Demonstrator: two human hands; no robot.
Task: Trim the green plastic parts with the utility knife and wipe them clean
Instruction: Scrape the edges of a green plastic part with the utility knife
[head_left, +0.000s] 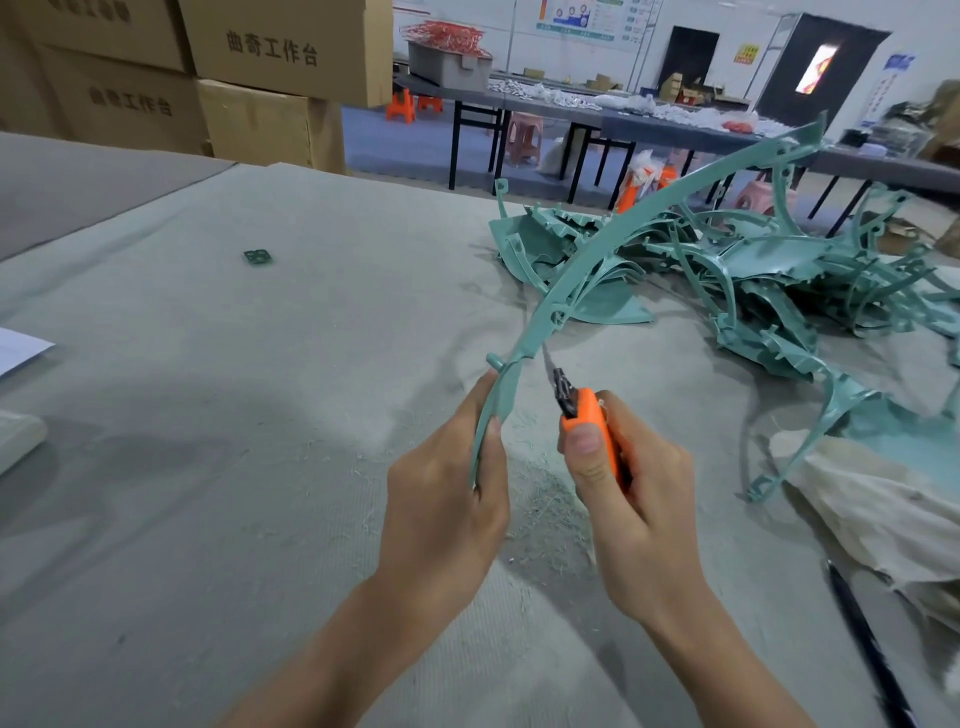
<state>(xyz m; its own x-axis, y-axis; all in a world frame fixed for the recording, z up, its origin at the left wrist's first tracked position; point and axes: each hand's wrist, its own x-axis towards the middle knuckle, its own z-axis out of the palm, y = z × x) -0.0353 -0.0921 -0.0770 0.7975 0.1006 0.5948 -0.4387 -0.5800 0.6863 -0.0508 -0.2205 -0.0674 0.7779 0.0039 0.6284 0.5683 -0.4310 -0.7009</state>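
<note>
Upward — green part (543, 322) from left hand (447, 493), knife (587, 421) beside.

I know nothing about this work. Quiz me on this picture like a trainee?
1. True or false: the right hand grips the knife.
2. What does the left hand hold? A) a cloth B) a curved green strip C) nothing
3. Fill in: the pile of green parts lies to the ____ of the hands.

Key: 1 true; 2 B; 3 right.
</note>
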